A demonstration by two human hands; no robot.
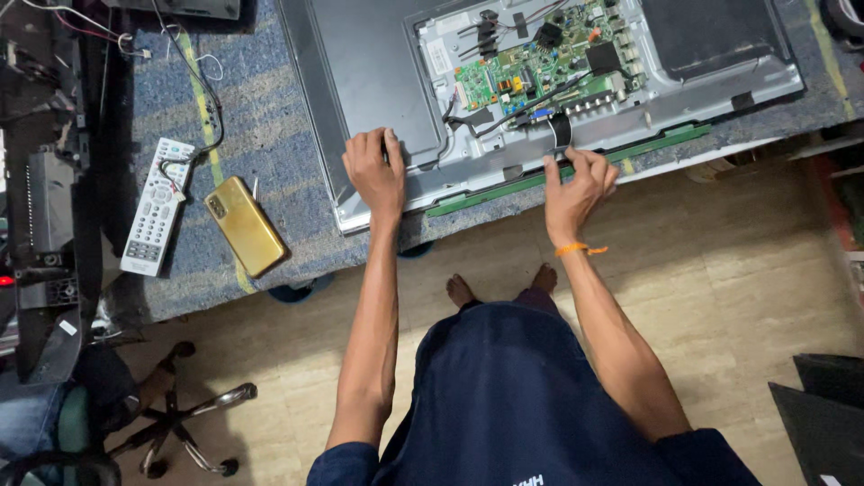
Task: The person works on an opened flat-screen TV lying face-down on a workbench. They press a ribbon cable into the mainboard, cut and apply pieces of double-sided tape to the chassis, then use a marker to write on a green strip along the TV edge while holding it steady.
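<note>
Opened flat-panel television on a carpeted bench, over a tan tiled floor.

We rest our left hand (376,171), fingers spread flat, on the grey metal television back panel (378,81) near its front edge; our right hand (579,184) pinches the black flat ribbon cable (561,132) beside the green strip board (576,169). Beyond sits the green main circuit board (540,67). Left, well apart on blue carpet (261,126), lie a gold smartphone (245,225) and white remote control (157,218).
</note>
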